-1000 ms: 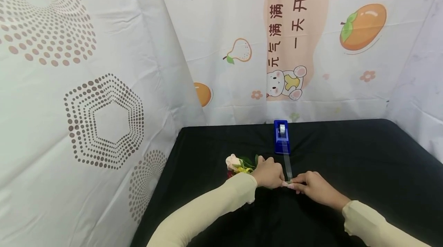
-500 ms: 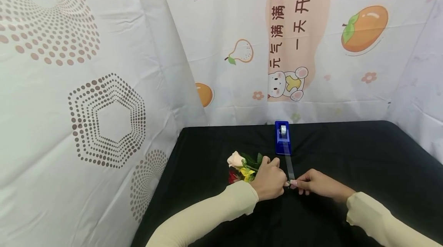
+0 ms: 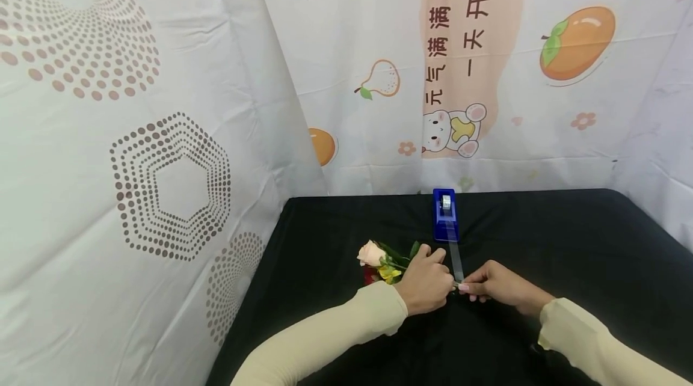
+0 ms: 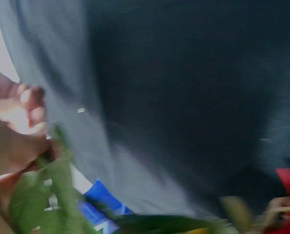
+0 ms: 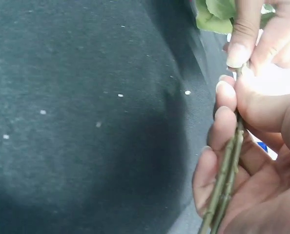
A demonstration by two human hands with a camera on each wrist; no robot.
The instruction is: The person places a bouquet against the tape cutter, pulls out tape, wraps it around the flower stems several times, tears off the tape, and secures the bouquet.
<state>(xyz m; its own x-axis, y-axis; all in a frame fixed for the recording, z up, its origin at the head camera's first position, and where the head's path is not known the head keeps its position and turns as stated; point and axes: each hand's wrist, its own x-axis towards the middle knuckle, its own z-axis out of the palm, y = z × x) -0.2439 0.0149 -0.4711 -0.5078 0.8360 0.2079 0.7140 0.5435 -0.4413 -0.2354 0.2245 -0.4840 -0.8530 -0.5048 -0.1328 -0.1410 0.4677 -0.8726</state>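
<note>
In the head view my left hand [image 3: 426, 285] grips a small bunch of flowers by its stems. A pale pink rose [image 3: 372, 253], a yellow flower [image 3: 388, 273] and a red flower [image 3: 370, 276] stick out to its left, with green leaves. My right hand [image 3: 500, 285] pinches the stems just right of the left fingers. In the right wrist view the brown-green stems [image 5: 224, 180] run down across the right palm. A clear tape strip [image 3: 456, 261] stretches from the blue tape dispenser [image 3: 438, 217] to the fingertips. A large leaf [image 4: 50, 202] shows in the left wrist view.
A black cloth [image 3: 552, 235] covers the table, with tiny pale specks on it in the wrist views. White printed curtains [image 3: 352, 133] hang behind and to the left. The tape dispenser stands near the table's back edge.
My left hand has tilted and come slightly nearer, so more of the flowers shows. The right fingers keep pinching at the stems beside it. The tape stays stretched from the dispenser.
</note>
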